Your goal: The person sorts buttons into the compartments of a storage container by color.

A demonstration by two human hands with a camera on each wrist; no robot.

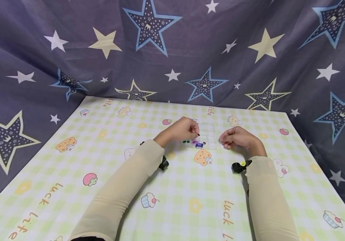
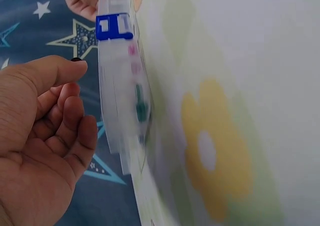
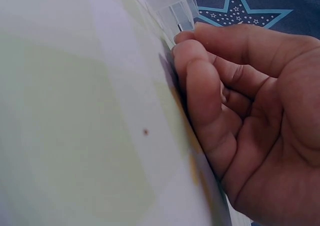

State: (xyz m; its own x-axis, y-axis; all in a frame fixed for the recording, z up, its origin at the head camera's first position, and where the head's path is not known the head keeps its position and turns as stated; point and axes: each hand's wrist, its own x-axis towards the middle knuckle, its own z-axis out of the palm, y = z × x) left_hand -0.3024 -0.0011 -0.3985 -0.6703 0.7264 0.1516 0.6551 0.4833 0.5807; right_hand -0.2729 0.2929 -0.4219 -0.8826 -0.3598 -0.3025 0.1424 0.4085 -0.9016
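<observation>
A clear plastic compartment box (image 1: 211, 144) lies on the table with its transparent lid (image 1: 207, 127) raised toward the back. A blue latch (image 2: 114, 26) is at its front, and small green pieces (image 2: 141, 109) and pink pieces (image 2: 134, 56) show inside. Above the box, my left hand (image 1: 184, 129) pinches a small black piece (image 2: 76, 59) at the thumb tip. At the box's right end is my right hand (image 1: 240, 139), fingers curled and thumb close to the index fingertip (image 3: 185, 36). Whether those fingertips grip the box edge I cannot tell.
A checked tablecloth (image 1: 178, 180) printed with cupcakes, strawberries and bears covers the table. Dark star-patterned cloth (image 1: 172, 63) hangs behind and at both sides. Black wrist cameras (image 1: 240, 166) sit below both hands, near the tabletop.
</observation>
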